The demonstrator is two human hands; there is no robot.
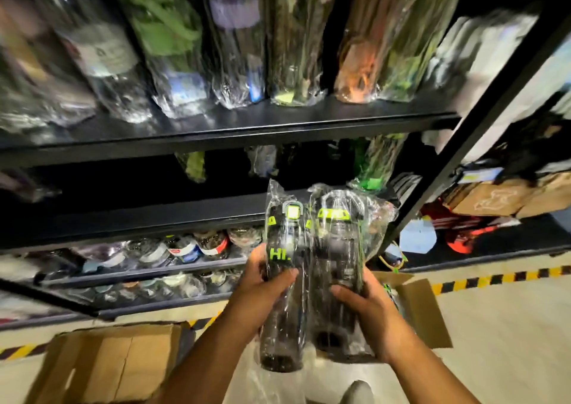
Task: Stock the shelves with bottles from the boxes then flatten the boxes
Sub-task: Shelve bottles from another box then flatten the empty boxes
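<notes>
I hold two dark, plastic-wrapped bottles with lime-green trim upright in front of the black shelving. My left hand (262,292) grips the left bottle (282,320), which reads "HI." in green. My right hand (363,311) grips the right bottle (338,249) beside it. Both bottles sit at the height of the middle shelf (139,218), whose left part looks dark and bare. An open cardboard box (105,363) lies at the lower left, and a second open box (423,311) is behind my right hand.
The top shelf (216,125) carries several wrapped bottles standing in a row. Lower shelves hold more bottles lying down. A black upright post (482,119) slants on the right, with cardboard and red items beyond it. Yellow-black hazard tape (494,277) marks the floor.
</notes>
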